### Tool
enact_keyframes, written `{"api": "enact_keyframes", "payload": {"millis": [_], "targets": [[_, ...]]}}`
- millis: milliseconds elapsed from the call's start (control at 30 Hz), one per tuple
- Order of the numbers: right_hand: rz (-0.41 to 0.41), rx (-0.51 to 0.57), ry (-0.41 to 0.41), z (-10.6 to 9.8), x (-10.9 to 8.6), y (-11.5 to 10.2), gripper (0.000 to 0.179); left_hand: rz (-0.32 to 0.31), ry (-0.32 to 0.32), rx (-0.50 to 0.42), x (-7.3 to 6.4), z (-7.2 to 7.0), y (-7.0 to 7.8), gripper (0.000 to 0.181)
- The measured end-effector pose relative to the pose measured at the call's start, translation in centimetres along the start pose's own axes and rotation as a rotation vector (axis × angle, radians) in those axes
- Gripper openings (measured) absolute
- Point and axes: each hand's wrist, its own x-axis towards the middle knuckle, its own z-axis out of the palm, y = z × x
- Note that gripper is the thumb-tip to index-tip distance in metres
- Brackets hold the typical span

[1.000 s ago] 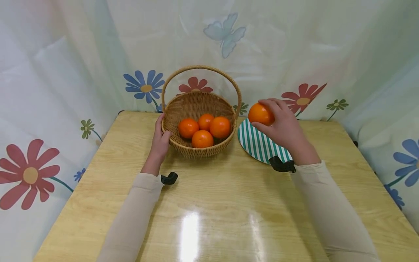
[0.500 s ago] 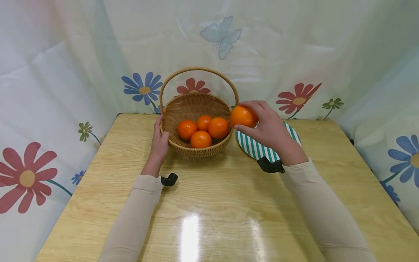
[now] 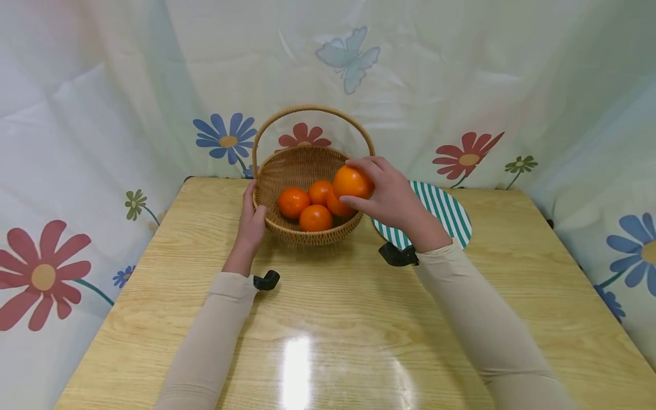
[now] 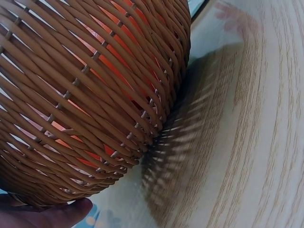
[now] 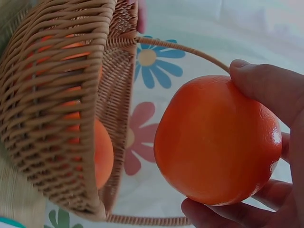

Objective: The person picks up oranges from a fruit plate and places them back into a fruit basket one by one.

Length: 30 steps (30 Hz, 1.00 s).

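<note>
A wicker basket (image 3: 307, 238) with a tall arched handle stands toward the back of the table, its opening facing me. Several oranges, one at the front (image 3: 315, 218), lie inside it. My left hand (image 3: 249, 228) grips the basket's left rim, thumb in front; in the left wrist view, fingertips (image 4: 71, 213) touch the weave. My right hand (image 3: 394, 199) holds another orange (image 3: 351, 180) over the right side of the basket, partly covering an orange below. In the right wrist view the held orange (image 5: 213, 142) sits between thumb and fingers, apart from the rim.
A round green-and-white striped mat (image 3: 446, 213) lies right of the basket, partly behind my right forearm. The wooden table (image 3: 353, 319) reaches back to a flower-printed curtain (image 3: 410, 74). The basket handle (image 3: 314, 107) arches above the opening.
My right hand has carried its orange leftward, from above the striped mat to over the basket's right side. The left hand stays on the rim.
</note>
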Motion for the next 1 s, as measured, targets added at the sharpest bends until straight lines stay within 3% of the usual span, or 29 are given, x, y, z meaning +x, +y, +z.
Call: {"api": "enact_keyframes", "payload": {"millis": [167,300,633,1000], "targets": [[0.008,0.001,-0.017,0.8,0.9,-0.4,0.061,0.043,0.014,0.005,0.1,0.1,-0.3,0.071],[0.024,-0.008,-0.042,1.3,1.6,-0.7,0.061,0.023,0.001,-0.018,0.0,0.0,0.0,0.071],[0.021,-0.048,-0.095,2.8,3.5,-1.0,0.063,0.019,-0.02,0.008,-1.6,0.1,3.1,0.07],[0.018,-0.076,-0.164,3.7,5.5,-1.1,0.063,0.016,-0.012,0.018,-1.7,0.1,3.1,0.07]]}}
